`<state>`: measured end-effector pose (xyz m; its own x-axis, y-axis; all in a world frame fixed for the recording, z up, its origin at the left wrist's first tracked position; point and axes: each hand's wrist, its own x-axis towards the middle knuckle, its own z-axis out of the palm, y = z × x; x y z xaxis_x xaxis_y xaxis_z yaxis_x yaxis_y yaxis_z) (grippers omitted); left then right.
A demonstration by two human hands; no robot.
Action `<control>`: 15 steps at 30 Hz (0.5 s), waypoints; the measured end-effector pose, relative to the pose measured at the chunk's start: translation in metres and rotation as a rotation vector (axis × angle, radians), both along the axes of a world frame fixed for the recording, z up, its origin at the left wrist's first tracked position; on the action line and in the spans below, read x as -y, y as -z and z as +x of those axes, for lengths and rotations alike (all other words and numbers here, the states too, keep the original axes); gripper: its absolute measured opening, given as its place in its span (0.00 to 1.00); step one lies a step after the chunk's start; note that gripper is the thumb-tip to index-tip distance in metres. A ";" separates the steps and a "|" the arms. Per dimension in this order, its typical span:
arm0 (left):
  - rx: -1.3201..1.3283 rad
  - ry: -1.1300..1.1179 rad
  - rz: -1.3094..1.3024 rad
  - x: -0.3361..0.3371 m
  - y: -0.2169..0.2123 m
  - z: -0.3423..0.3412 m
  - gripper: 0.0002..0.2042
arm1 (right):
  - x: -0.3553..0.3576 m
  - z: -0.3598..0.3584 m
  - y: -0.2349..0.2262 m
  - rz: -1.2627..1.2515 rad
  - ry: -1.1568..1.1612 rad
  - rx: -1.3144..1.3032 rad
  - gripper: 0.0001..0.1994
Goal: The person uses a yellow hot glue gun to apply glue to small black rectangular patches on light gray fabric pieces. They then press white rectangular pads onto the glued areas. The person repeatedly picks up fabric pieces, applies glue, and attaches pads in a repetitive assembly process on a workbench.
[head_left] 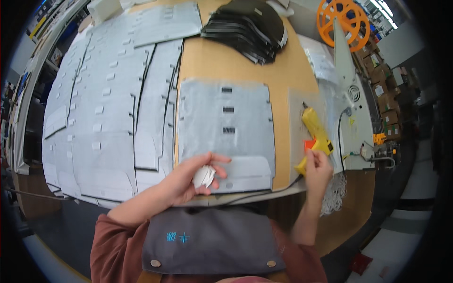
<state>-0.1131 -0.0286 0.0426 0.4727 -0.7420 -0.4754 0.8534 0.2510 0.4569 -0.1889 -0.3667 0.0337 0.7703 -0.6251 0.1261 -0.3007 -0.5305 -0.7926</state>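
A yellow glue gun (315, 123) with an orange trigger lies at the right, its nozzle pointing away from me. My right hand (319, 169) has its fingers closed at the handle and trigger. Several small white pieces (204, 176) are bunched in my left hand (191, 170), whose fingers curl loosely around them. This hand is over the near edge of a grey sheet (203, 120) lying flat in front of me. Three dark rectangular patches run down the middle of that sheet, and a paler flap crosses its near end.
Overlapping grey sheets (111, 118) with small white tabs spread across the left of the table (200, 61). Dark curved pieces (245, 28) are piled at the back. On the right stand a pale machine (354, 122) and an orange reel (343, 23). A black cord (257, 194) trails along the near edge.
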 end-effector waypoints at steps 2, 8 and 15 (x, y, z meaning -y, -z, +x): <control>-0.027 -0.028 -0.010 0.009 -0.005 -0.002 0.22 | -0.039 0.002 0.003 -0.011 -0.269 0.107 0.07; -0.013 -0.092 -0.058 0.016 -0.019 -0.014 0.39 | -0.113 0.014 -0.025 -0.034 -0.708 0.213 0.10; 0.001 -0.161 -0.139 0.015 -0.007 -0.015 0.44 | -0.126 0.021 -0.022 -0.098 -0.827 0.277 0.13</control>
<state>-0.1277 -0.0441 0.0491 0.5909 -0.7153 -0.3730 0.7966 0.4445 0.4096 -0.1683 -0.2409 0.0553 0.9055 0.1440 0.3992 0.4068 -0.5629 -0.7195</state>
